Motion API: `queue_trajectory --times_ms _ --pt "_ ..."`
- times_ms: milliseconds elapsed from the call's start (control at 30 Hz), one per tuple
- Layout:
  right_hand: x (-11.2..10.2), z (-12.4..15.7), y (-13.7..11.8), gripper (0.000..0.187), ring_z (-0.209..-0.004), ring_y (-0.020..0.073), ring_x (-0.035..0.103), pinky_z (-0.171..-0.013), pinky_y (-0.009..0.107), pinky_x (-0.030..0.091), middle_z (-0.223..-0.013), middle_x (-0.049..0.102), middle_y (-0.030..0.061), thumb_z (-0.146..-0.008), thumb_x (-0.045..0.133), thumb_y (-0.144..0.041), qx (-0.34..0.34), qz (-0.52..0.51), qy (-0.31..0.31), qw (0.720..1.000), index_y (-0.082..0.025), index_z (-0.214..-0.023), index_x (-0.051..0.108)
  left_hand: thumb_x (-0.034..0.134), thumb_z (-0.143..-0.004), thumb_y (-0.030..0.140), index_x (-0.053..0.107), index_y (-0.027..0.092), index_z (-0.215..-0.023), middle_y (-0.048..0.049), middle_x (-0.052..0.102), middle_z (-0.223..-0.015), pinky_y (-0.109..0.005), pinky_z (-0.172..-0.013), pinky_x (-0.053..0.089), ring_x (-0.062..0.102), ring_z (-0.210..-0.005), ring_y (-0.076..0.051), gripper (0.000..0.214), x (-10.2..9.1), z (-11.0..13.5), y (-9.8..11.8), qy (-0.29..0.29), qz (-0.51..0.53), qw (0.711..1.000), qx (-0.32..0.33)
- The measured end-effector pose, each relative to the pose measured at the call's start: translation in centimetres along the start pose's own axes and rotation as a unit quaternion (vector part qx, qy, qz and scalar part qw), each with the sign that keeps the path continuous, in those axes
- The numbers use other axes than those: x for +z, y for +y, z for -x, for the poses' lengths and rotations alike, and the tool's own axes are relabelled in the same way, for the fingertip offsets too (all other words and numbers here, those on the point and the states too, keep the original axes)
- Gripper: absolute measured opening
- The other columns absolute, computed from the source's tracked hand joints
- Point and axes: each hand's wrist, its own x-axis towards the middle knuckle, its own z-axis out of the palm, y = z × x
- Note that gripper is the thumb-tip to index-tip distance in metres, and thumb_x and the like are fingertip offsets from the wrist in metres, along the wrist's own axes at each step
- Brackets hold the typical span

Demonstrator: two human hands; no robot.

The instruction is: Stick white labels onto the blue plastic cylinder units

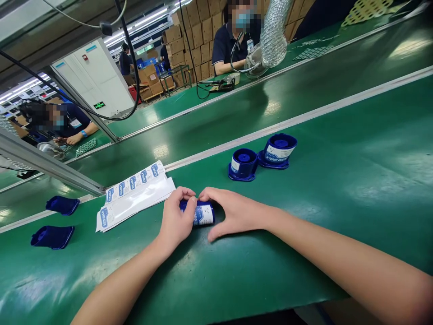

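A blue plastic housing with a white-and-blue label (204, 214) lies on its side on the green bench in front of me. My left hand (178, 215) is closed round its left end, thumb on the label, hiding that part. Beside its right end is my right hand (230, 211), thumb and fingers spread in a C shape; the fingertips come close to the housing's upper edge, and whether they touch it I cannot tell. Just beyond my left hand lie label sheets (135, 198), with several printed labels along the far edge and a glossy bare strip.
Two labelled blue housings (243, 163) (279, 151) stand upright at the back right. Two more blue housings (63, 205) (52, 237) without visible labels lie at the left. A metal post (50, 158) rises at the left. Across the conveyor (216, 113), two masked people sit working.
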Motion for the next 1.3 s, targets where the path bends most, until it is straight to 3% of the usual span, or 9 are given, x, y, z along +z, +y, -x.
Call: queue_trajectory --times_ms 100,167,333,533,633,733,933,1300 --pt "0.2 -0.3 0.1 0.054 -0.092 0.0248 0.064 -0.077 0.035 0.049 -0.102 0.071 0.0007 -0.063 0.098 -0.039 0.024 -0.028 0.011 0.999 -0.023 -0.101 0.064 0.056 -0.099 0.032 0.063 0.020 -0.107 -0.0039 0.071 -0.092 -0.038 -0.087 0.050 0.069 -0.091 -0.023 0.016 0.3 0.3 -0.7 0.020 0.000 1.000 0.007" --pt "0.4 -0.6 0.4 0.052 -0.090 0.0250 0.067 -0.079 0.036 0.051 -0.097 0.072 -0.0004 -0.060 0.100 -0.038 0.048 -0.105 0.003 0.993 -0.022 -0.095 0.065 0.054 -0.102 0.034 0.062 0.020 -0.109 -0.0049 0.071 -0.095 -0.039 -0.087 0.050 0.069 -0.093 -0.023 0.018 0.5 0.5 -1.1 0.023 -0.002 1.000 0.016" --pt "0.4 -1.2 1.4 0.050 -0.097 0.0267 0.072 -0.091 0.041 0.057 -0.101 0.077 0.0027 -0.055 0.101 -0.040 0.108 -0.311 -0.026 0.944 -0.021 -0.087 0.067 0.051 -0.105 0.037 0.062 0.021 -0.107 -0.0063 0.071 -0.100 -0.039 -0.088 0.050 0.069 -0.095 -0.023 0.019 0.6 0.9 -1.6 0.027 -0.013 0.999 0.038" --pt "0.5 -1.2 1.1 0.041 -0.086 0.0227 0.068 -0.084 0.038 0.054 -0.089 0.075 0.0040 -0.073 0.088 -0.056 0.112 -0.292 -0.008 0.950 -0.019 -0.081 0.071 0.049 -0.108 0.040 0.060 0.021 -0.109 -0.0060 0.073 -0.097 -0.034 -0.082 0.050 0.069 -0.088 -0.021 0.022 0.5 1.3 -1.4 0.014 0.011 0.999 0.045" --pt "1.1 -0.5 -0.4 0.048 -0.089 0.0233 0.065 -0.077 0.036 0.051 -0.097 0.071 0.0008 -0.064 0.094 -0.048 0.086 -0.161 0.009 0.983 -0.023 -0.093 0.066 0.047 -0.108 0.040 0.060 0.021 -0.112 -0.0075 0.074 -0.100 -0.035 -0.083 0.050 0.071 -0.090 -0.021 0.023 0.4 1.4 -1.6 0.006 0.015 0.998 0.053" --pt "1.8 -0.1 -1.4 0.051 -0.082 0.0220 0.059 -0.066 0.033 0.043 -0.091 0.066 -0.0016 -0.057 0.097 -0.042 0.094 -0.045 0.069 0.992 -0.024 -0.087 0.059 0.047 -0.109 0.040 0.060 0.021 -0.113 -0.0088 0.074 -0.102 -0.037 -0.085 0.051 0.071 -0.093 -0.022 0.024 0.4 1.4 -1.9 0.000 0.010 0.998 0.064" --pt "2.1 -0.8 -1.0 0.056 -0.074 0.0223 0.062 -0.061 0.031 0.044 -0.076 0.067 -0.0017 -0.052 0.098 -0.044 0.180 -0.266 0.021 0.947 -0.023 -0.075 0.051 0.046 -0.110 0.039 0.060 0.021 -0.113 -0.0081 0.075 -0.102 -0.035 -0.084 0.050 0.070 -0.092 -0.021 0.023 0.4 1.4 -2.1 0.007 0.015 0.997 0.071" --pt "2.5 -1.3 -0.9 0.055 -0.070 0.0183 0.063 -0.068 0.032 0.047 -0.070 0.072 0.0007 -0.041 0.104 -0.049 0.241 -0.360 0.064 0.899 -0.019 -0.064 0.064 0.048 -0.110 0.042 0.060 0.021 -0.115 -0.0048 0.077 -0.094 -0.032 -0.083 0.050 0.070 -0.086 -0.019 0.025 0.4 1.4 -2.0 0.002 0.051 0.996 0.074"
